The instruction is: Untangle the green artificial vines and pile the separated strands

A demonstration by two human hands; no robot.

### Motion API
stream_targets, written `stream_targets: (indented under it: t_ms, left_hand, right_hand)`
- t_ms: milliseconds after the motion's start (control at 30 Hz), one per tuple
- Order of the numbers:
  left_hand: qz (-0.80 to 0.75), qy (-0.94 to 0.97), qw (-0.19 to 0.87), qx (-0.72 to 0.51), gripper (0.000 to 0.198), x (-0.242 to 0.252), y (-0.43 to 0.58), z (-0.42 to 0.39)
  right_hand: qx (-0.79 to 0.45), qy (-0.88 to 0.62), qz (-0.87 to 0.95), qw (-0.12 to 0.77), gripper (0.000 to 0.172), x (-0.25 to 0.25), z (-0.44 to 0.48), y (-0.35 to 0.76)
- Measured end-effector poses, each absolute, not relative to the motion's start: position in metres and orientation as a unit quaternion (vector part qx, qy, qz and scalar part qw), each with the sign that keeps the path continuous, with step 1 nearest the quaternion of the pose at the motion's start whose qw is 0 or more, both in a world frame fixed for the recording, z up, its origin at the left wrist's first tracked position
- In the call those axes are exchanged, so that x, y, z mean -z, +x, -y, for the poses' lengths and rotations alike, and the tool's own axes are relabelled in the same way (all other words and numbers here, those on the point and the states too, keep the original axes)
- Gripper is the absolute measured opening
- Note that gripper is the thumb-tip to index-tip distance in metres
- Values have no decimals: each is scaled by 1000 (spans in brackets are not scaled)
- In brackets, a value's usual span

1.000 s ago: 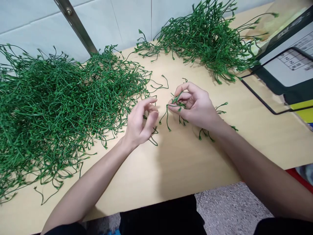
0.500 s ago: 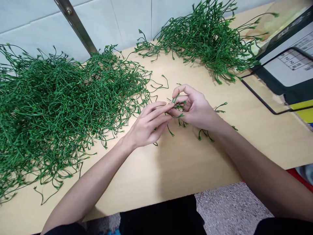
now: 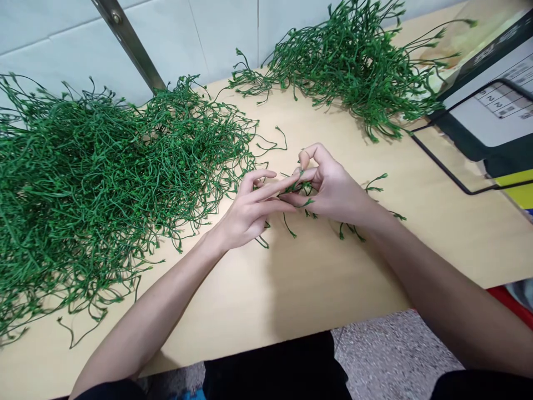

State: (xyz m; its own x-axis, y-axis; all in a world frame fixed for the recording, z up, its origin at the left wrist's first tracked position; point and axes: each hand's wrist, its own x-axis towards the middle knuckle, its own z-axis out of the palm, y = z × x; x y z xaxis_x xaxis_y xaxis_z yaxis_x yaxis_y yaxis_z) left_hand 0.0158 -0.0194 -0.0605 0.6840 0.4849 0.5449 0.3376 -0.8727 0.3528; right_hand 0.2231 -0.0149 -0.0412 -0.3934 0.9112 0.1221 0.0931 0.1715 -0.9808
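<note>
My right hand [image 3: 333, 189] is curled around a small bunch of green plastic stems [image 3: 306, 191] just above the wooden table [image 3: 316, 278]. My left hand [image 3: 250, 211] meets it from the left, its long fingers stretched out and pinching at the same bunch. A few stem ends hang below both hands. A large tangled pile of green stems [image 3: 91, 183] lies left of my left hand. A smaller pile of green stems [image 3: 353, 61] lies at the back of the table.
A dark box with a white label and a black wire frame [image 3: 487, 111] stands at the right edge. A metal bar [image 3: 129, 41] slants against the tiled wall behind. Loose stems [image 3: 377, 183] lie beside my right wrist.
My left hand has moved right from beside the large pile and joined the right hand at the bunch of stems. My right hand has stayed almost in place, its fingers closing tighter.
</note>
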Motion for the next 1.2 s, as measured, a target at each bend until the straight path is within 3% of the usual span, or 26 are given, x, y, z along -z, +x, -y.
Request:
stream_targets:
  t_ms: [633,1200]
  left_hand:
    - [-217,915,133,-313,65,63,19,23]
    - [-211,924,119,-295,66,62,21,24]
  right_hand:
    - [-504,-390,665,390,54,43,16,222]
    - [-498,-398,679,364,52,40,18,223]
